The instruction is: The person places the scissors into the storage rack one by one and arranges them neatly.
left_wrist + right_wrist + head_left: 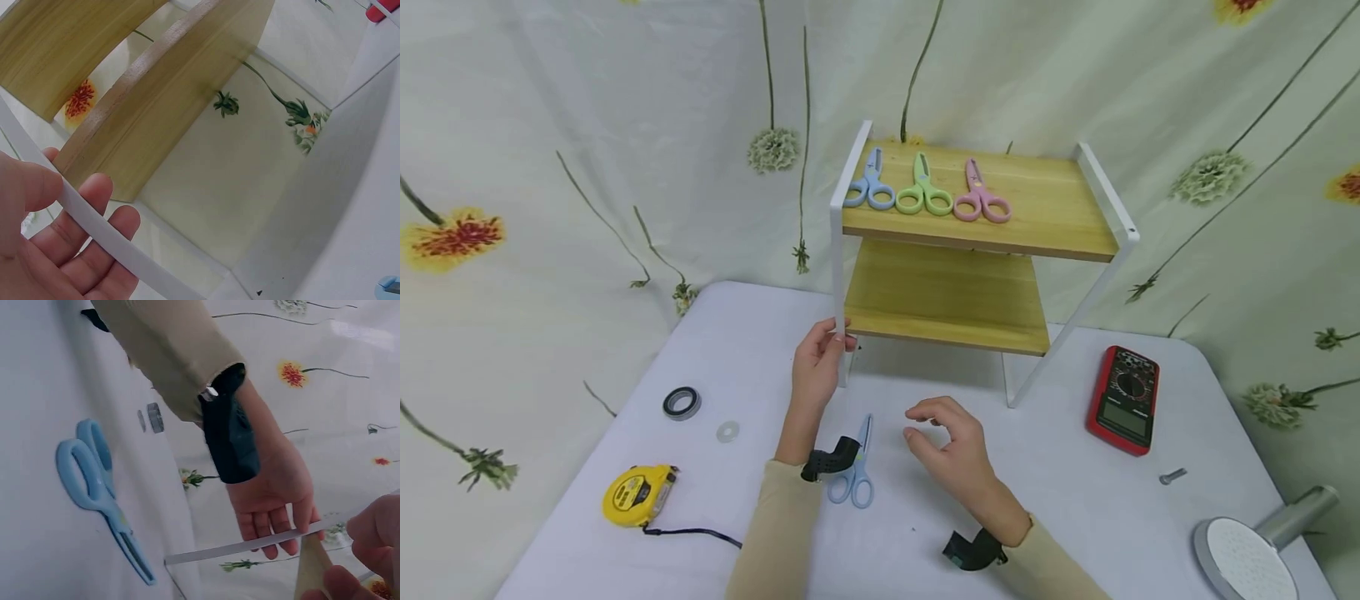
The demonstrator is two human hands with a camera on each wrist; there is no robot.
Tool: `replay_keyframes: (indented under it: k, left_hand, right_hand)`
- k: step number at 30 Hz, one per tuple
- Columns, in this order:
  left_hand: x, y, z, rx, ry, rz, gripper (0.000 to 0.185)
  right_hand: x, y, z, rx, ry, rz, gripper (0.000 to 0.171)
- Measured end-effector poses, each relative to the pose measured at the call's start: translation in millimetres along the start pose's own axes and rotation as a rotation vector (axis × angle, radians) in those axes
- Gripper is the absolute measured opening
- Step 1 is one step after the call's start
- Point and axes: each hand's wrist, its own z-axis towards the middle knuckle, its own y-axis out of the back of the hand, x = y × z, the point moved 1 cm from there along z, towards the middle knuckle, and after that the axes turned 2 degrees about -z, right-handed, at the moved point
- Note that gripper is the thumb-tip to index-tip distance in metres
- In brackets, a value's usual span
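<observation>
My left hand [816,367] grips the white left leg of a small two-tier wooden shelf [947,296]. In the left wrist view, the thumb lies on one side of the white leg [94,226] and the fingers wrap behind it. My right hand [955,454] hovers in front of the shelf, fingers loosely bent, thumb apart from them and nothing held. Blue scissors [114,514] lie on the table between the two arms, partly covered by the left wrist strap in the head view. Blue scissors [872,179], green scissors [922,187] and pink scissors [978,196] lie side by side on the top board.
To the left are a black-rimmed ring [669,403], a pale washer [727,432] and a yellow tape measure [632,496] with a black cord. On the right lie a red multimeter [1126,400], a bolt [1172,476] and a shower head [1243,558]. Flowered cloth hangs behind.
</observation>
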Motion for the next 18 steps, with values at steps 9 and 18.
replay_keyframes:
  k: [9,18]
  left_hand:
    - [0.4,-0.4,0.2,0.01,0.0,-0.011,0.028]
    - [0.6,-0.2,0.3,0.01,0.0,-0.002,0.028]
  right_hand:
    - [-15.3,-28.9,-20.8,0.438,-0.261,-0.022,0.037]
    - [-24.2,-42.8,-31.9,0.647,-0.263,-0.135,0.048]
